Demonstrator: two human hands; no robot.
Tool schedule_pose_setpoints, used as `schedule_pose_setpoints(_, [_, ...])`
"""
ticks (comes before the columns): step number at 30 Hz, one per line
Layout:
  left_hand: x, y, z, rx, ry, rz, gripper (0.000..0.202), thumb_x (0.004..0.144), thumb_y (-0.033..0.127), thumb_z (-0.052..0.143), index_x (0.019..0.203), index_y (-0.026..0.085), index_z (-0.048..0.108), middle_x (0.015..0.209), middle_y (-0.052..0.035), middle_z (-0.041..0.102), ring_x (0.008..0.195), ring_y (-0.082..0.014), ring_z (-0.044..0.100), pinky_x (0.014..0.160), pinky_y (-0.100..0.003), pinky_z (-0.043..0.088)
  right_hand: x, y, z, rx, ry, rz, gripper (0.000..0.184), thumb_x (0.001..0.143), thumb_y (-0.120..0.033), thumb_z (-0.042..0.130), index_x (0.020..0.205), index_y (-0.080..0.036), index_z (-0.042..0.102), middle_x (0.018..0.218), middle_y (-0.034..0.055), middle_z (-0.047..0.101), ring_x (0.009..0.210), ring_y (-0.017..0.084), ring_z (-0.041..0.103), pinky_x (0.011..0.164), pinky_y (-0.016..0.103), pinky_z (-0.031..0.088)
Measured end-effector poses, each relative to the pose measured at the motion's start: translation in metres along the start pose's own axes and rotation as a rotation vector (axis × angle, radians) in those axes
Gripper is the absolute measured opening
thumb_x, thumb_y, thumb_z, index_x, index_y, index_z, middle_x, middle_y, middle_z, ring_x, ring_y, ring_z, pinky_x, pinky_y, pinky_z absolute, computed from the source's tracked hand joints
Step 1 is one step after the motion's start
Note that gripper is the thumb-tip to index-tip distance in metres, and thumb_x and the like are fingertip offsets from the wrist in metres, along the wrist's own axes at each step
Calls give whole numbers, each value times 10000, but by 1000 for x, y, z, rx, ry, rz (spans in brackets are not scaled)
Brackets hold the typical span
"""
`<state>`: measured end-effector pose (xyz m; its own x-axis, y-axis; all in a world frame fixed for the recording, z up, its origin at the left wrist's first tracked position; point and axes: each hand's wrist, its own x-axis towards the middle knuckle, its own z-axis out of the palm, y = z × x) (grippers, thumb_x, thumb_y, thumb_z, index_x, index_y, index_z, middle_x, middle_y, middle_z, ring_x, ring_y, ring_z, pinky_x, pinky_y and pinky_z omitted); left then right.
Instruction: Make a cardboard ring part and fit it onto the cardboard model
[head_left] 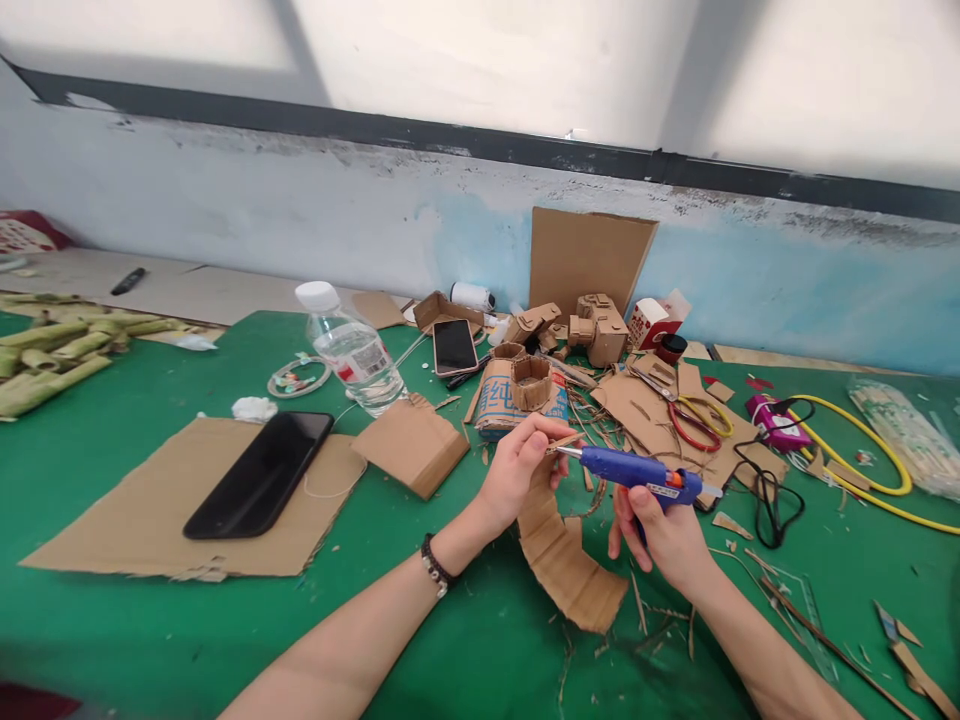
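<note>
- The blue plastic glue gun (626,470), right of centre in the frame, points its slim metal nozzle left and slightly upward; its long axis lies nearly level, dipping a little toward the right.
- A pale, translucent glue stick (711,490) juts from the gun's rear, and a patch of orange shows on its smooth body.
- The person's right hand (667,530) is wrapped around the gun's handle, below the body.
- The long, curved strip of brown cardboard (566,565) sits at lower centre, its long axis bending from the upper end down and to the right; cross creases divide its matte surface into flat panels.
- The person's left hand (511,470) pinches the strip's upper end between thumb and fingers. The nozzle tip is right by that end; whether they touch cannot be told.
- Just above the left hand, at the centre, a small, open, many-sided ring of brown cardboard (531,385) stands by a printed blue-and-white package (495,400).
- Left of the left hand, a folded brown cardboard block (411,445) with flat faces lies on the smooth green counter (135,640).
</note>
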<state>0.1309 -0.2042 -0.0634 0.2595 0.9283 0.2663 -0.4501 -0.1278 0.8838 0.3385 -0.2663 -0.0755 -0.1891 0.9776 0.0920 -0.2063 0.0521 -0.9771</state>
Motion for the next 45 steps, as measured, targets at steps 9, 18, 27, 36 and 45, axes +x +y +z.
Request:
schedule_pose_setpoints(9, [-1,-1,0,-36,-4,11,580,986,725,715,1044,148,725,1007,-125,813,658,-158,678,531,-267,543,2,-10,3,-24,-10,5,632,979,-788,707,681,-247,574,412,-112,433,262,80,354,466,353,646])
schedule_pose_setpoints(18, [-2,2,1,-19,46,-16,601,969,752,715,1030,154,729,855,-76,758,661,-177,675,528,-275,538,4,-16,4,-64,28,3,648,981,-771,719,632,-244,575,370,-99,432,262,90,395,474,318,640])
schedule_pose_setpoints(27, [-1,5,-1,-25,38,-8,585,1001,730,686,1067,150,729,801,-68,748,646,-175,674,538,-273,539,6,-13,3,-81,92,8,651,960,-775,738,610,-255,565,364,-106,402,253,92,373,441,309,618])
schedule_pose_setpoints(36, [-1,8,0,-14,20,34,556,1034,708,645,1075,158,719,764,-51,746,598,-161,647,545,-274,531,7,-15,2,-102,122,10,659,955,-789,733,599,-262,558,358,-102,396,257,105,397,469,329,638])
schedule_pose_setpoints(45, [2,8,0,-67,34,36,531,1012,695,683,1052,167,721,1005,-122,822,637,-158,676,516,-264,543,9,-24,3,-131,123,33,686,938,-839,711,590,-271,547,373,-98,405,269,104,392,476,332,631])
